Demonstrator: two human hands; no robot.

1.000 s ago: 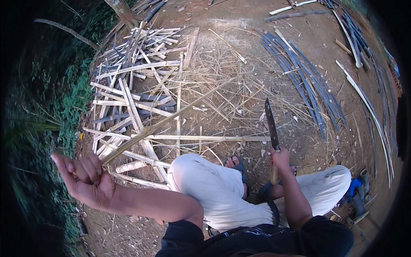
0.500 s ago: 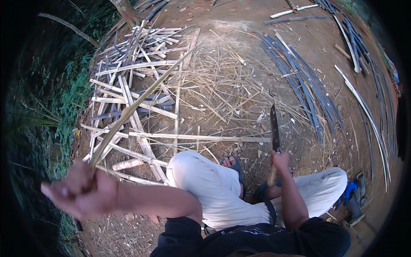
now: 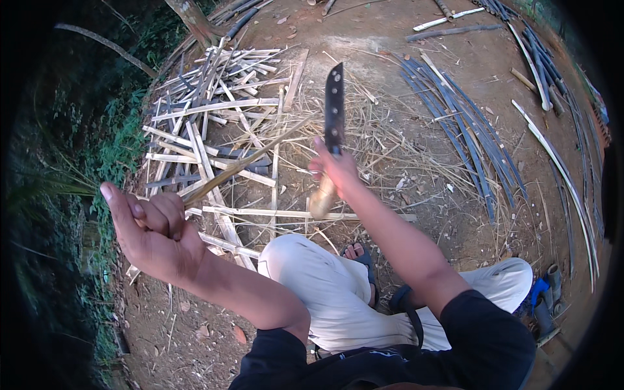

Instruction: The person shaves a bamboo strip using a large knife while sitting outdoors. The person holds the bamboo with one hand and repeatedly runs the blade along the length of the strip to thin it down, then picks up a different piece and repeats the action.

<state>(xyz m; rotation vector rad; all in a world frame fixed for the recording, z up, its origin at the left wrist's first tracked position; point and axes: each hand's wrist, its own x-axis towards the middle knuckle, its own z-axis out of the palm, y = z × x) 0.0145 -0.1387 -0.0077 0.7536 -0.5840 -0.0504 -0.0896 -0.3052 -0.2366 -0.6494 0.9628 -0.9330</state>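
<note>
The left hand (image 3: 164, 239) is closed around a bamboo strip (image 3: 242, 164), the right hand (image 3: 340, 173) around a knife (image 3: 334, 110).

A person's left hand (image 3: 159, 227) grips one end of a long, thin strip (image 3: 247, 160). The right hand (image 3: 337, 172) holds a large knife (image 3: 334, 107), its blade pointing away from the body. Pale split sticks (image 3: 214, 106) lie heaped at left, dark strips (image 3: 463, 133) at right.
</note>
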